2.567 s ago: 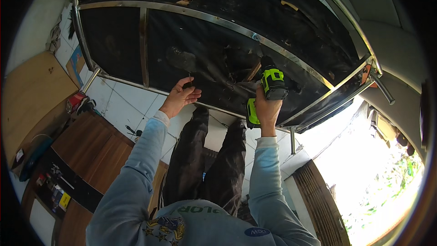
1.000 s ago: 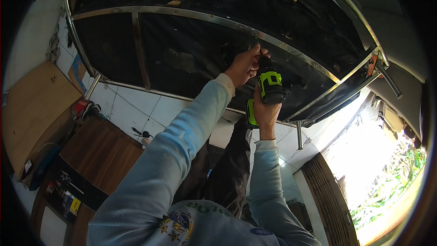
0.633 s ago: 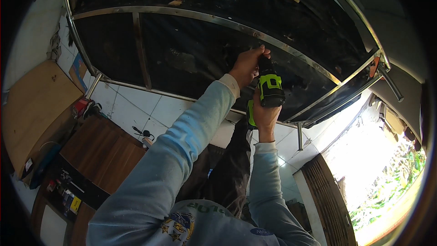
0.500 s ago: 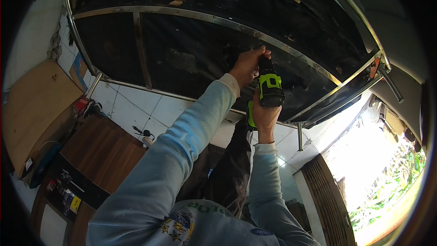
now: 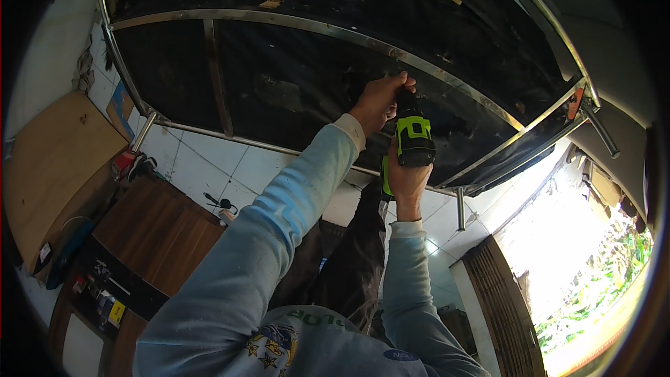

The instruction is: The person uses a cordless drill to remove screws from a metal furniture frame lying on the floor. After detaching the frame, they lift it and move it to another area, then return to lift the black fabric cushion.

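My right hand [image 5: 407,183] is wrapped round the grip of a black and lime-green cordless drill [image 5: 414,136], whose nose points at a metal bar [image 5: 314,28]. Just ahead of the drill, my left hand [image 5: 380,100] is closed with thumb and fingers together beside the drill's nose. What sits between those fingertips, and the drill's tip itself, are hidden. The bar crosses a large piece with a tubular metal frame [image 5: 572,49] and black sheeting [image 5: 279,63], torn in places. A shorter crossbar [image 5: 218,77] joins it at the left.
A brown wooden cabinet [image 5: 153,230] with small items in its dark compartment stands at the left, near a light-brown board [image 5: 59,167]. White tiles [image 5: 202,160] cover the floor. A slatted wooden panel [image 5: 499,307] is at the lower right, beside a bright opening with plants [image 5: 607,286].
The drill and right hand have shifted very slightly toward me. My left hand stays at nearly the same place.
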Action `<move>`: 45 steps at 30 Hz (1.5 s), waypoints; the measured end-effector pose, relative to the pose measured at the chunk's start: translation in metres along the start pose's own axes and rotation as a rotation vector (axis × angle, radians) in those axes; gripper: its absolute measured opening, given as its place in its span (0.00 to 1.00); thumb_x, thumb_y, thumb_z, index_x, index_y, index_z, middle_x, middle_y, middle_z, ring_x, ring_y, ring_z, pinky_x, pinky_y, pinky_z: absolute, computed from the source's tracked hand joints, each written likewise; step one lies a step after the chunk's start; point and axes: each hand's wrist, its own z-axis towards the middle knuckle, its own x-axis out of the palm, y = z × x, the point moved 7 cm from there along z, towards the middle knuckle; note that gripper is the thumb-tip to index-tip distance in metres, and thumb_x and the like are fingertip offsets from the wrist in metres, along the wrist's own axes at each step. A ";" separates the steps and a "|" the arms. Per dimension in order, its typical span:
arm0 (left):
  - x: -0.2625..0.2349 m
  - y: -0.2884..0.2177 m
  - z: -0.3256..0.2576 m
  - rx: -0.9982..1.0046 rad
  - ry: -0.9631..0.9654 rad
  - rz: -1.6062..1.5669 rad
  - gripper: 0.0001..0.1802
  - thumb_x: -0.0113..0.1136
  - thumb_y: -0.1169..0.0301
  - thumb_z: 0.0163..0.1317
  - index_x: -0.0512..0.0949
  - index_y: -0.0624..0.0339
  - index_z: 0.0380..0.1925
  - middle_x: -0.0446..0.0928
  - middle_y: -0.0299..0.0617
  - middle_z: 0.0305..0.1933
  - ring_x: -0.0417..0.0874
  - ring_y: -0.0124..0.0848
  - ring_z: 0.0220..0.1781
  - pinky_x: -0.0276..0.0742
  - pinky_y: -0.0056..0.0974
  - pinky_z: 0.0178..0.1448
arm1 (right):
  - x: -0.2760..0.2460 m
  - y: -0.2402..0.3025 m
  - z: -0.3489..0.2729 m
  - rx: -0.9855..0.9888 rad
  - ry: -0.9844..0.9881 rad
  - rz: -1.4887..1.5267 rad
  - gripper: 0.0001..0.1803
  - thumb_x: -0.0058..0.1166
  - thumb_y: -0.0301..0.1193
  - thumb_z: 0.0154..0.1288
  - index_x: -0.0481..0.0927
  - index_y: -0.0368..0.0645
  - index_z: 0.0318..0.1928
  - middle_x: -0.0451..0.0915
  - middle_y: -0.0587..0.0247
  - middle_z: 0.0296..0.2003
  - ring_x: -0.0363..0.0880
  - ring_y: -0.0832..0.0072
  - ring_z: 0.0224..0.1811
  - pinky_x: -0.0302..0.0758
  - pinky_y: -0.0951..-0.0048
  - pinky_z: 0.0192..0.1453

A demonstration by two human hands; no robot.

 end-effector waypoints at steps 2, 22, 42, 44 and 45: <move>-0.001 0.000 0.001 -0.013 -0.015 -0.005 0.14 0.61 0.57 0.72 0.83 0.55 0.40 0.83 0.34 0.35 0.66 0.17 0.18 0.55 0.26 0.21 | -0.001 0.002 0.001 -0.012 -0.061 0.003 0.12 0.66 0.28 0.59 0.84 0.35 0.42 0.88 0.50 0.35 0.89 0.56 0.38 0.83 0.62 0.43; -0.006 -0.013 0.001 -0.104 -0.010 -0.038 0.13 0.64 0.57 0.70 0.84 0.55 0.41 0.84 0.32 0.38 0.75 0.22 0.30 0.69 0.30 0.34 | 0.021 0.045 0.002 0.165 -0.118 0.089 0.16 0.62 0.30 0.66 0.81 0.34 0.50 0.86 0.45 0.43 0.87 0.52 0.46 0.80 0.57 0.49; -0.024 -0.026 0.026 -0.168 -0.152 0.073 0.17 0.48 0.55 0.78 0.80 0.53 0.48 0.84 0.32 0.48 0.67 0.18 0.24 0.57 0.27 0.25 | 0.021 0.016 -0.009 0.325 -0.141 0.271 0.09 0.60 0.30 0.70 0.80 0.36 0.41 0.79 0.62 0.25 0.78 0.72 0.23 0.74 0.66 0.29; -0.027 -0.027 0.032 -0.172 -0.209 0.070 0.16 0.48 0.56 0.79 0.79 0.52 0.49 0.84 0.32 0.48 0.67 0.18 0.24 0.56 0.26 0.25 | 0.020 0.004 -0.009 0.436 -0.112 0.466 0.08 0.58 0.29 0.72 0.79 0.39 0.36 0.72 0.69 0.17 0.68 0.81 0.13 0.64 0.74 0.19; -0.027 -0.029 0.034 -0.171 -0.201 0.077 0.15 0.49 0.55 0.78 0.79 0.52 0.48 0.84 0.32 0.47 0.67 0.18 0.24 0.56 0.26 0.25 | 0.016 0.000 -0.008 0.459 -0.067 0.444 0.07 0.59 0.30 0.71 0.79 0.38 0.37 0.74 0.68 0.20 0.71 0.80 0.16 0.67 0.72 0.21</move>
